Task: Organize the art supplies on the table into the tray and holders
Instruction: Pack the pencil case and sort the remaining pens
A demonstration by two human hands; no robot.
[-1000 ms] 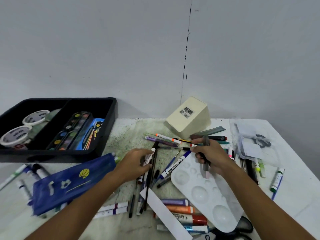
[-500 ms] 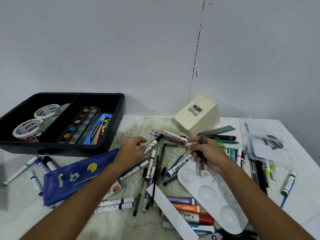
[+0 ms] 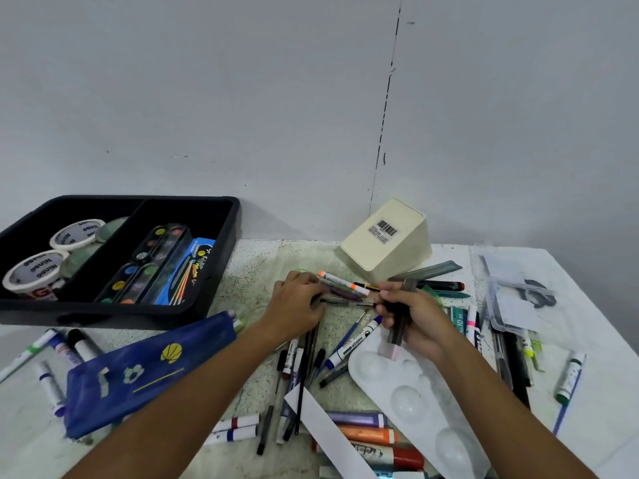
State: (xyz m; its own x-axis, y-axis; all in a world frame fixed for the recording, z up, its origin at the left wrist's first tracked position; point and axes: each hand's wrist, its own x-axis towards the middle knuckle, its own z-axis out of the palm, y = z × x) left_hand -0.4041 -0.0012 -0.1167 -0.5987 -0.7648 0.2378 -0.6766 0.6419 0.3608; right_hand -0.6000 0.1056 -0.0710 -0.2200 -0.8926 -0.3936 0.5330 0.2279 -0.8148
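Note:
Pens and markers (image 3: 349, 347) lie scattered across the middle of the table. My left hand (image 3: 297, 305) reaches over them, its fingertips on a purple pen (image 3: 345, 294) beside an orange-tipped marker (image 3: 342, 282); the grip is hidden. My right hand (image 3: 415, 323) grips a dark grey stick bundle (image 3: 397, 335) with a pink end, held above the white palette (image 3: 415, 395). Behind both hands the beige holder (image 3: 387, 243) lies tipped over. The black tray (image 3: 221, 205) at the back left holds tape rolls, watercolour sets and a blue pencil pack.
A blue pouch (image 3: 145, 371) lies at the front left, with markers (image 3: 52, 347) beside it. Paint tubes (image 3: 366, 433) and a white paper strip (image 3: 328, 430) lie near the front edge. A clear plastic case (image 3: 518, 295) and more pens (image 3: 570, 375) sit on the right. The wall stands just behind the table.
My left hand has let go of the white marker and moved forward and right onto the pens near the holder. My right hand has stayed in place with its grey bundle.

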